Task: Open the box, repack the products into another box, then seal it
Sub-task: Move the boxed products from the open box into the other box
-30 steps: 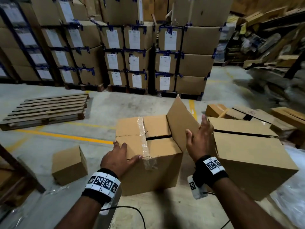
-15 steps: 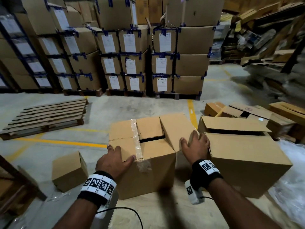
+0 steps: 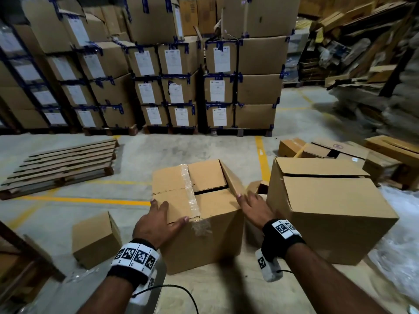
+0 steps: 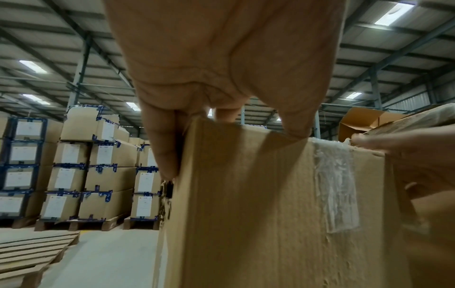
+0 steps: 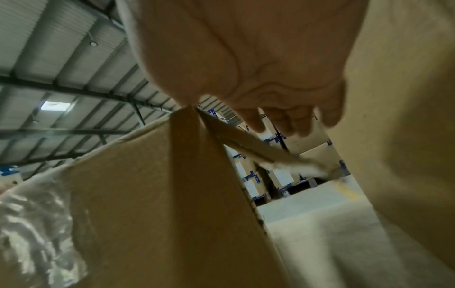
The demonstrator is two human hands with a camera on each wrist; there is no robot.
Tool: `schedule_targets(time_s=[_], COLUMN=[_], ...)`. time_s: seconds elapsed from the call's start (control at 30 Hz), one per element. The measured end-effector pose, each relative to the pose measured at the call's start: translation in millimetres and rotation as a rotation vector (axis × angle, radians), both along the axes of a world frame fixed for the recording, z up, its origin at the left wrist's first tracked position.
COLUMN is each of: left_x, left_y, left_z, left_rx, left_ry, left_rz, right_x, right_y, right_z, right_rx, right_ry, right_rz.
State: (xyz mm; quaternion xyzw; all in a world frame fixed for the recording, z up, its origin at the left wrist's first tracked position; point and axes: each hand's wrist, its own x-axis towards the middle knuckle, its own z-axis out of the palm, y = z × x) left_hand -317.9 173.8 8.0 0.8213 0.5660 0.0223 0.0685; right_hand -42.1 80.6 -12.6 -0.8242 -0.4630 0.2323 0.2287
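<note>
The taped box (image 3: pixel 197 214) sits on the floor (image 3: pixel 181 152), its seam partly split, side flap loose; nothing looks repacked or sealed. The left hand (image 3: pixel 156 225) lies flat on top, fingers apart; the right hand (image 3: pixel 255 208), fingers straight, touches the flap beside the second box (image 3: pixel 328 214).

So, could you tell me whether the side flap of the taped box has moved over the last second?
Yes. The side flap has swung down from upright toward the box's right side, under the right hand; the taped box itself stays put.
</note>
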Motion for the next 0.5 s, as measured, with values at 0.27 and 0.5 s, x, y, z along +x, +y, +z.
schedule_targets(time_s=[0.27, 0.5], left_x=[7, 44], left_y=[-2, -30], left_z=[5, 8], left_rx=[-0.019, -0.01], left_ry=[-0.008, -0.128], left_rz=[-0.119, -0.178], right_x=[-9, 23], right_y=[-8, -43], right_z=[8, 4], right_rx=[-0.007, -0.007], right_ry=[0.073, 0.08], right_rz=[0.099, -0.029])
